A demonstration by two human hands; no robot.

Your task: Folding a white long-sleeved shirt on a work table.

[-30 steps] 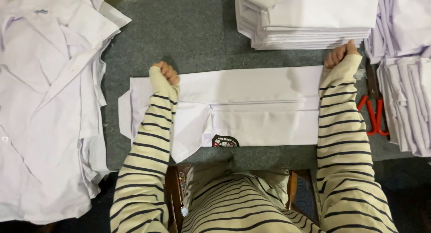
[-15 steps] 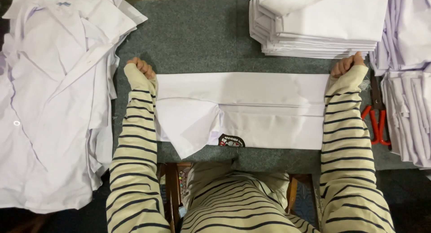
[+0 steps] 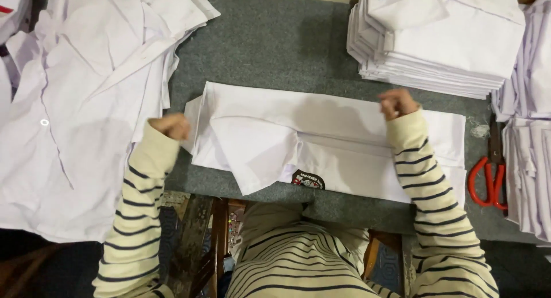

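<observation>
Shirt (image 3: 321,143), white and folded into a long band, is being held flat on the grey table (image 3: 270,45), in front of the person's striped torso. A dark round badge (image 3: 308,180) is showing at its near edge, and a loose sleeve flap is lying turned toward the person at the middle. The left hand (image 3: 170,126) is being kept curled into a fist at the shirt's left end, touching the cloth edge there; whether cloth is being pinched inside it cannot be told. The right hand (image 3: 397,103) is being pressed down on the upper fold of the shirt, toward its right side, fingers drawn together; whether cloth is being gripped cannot be told either. Both arms are being covered by cream sleeves with dark stripes. Unfolded white shirts are lying heaped (image 3: 74,103) at the left of the table. A stack (image 3: 447,39) of folded white shirts is standing at the far right corner, just beyond the right hand. Red-handled scissors (image 3: 489,177) are lying beside the shirt's right end, next to another white pile (image 3: 528,160).
</observation>
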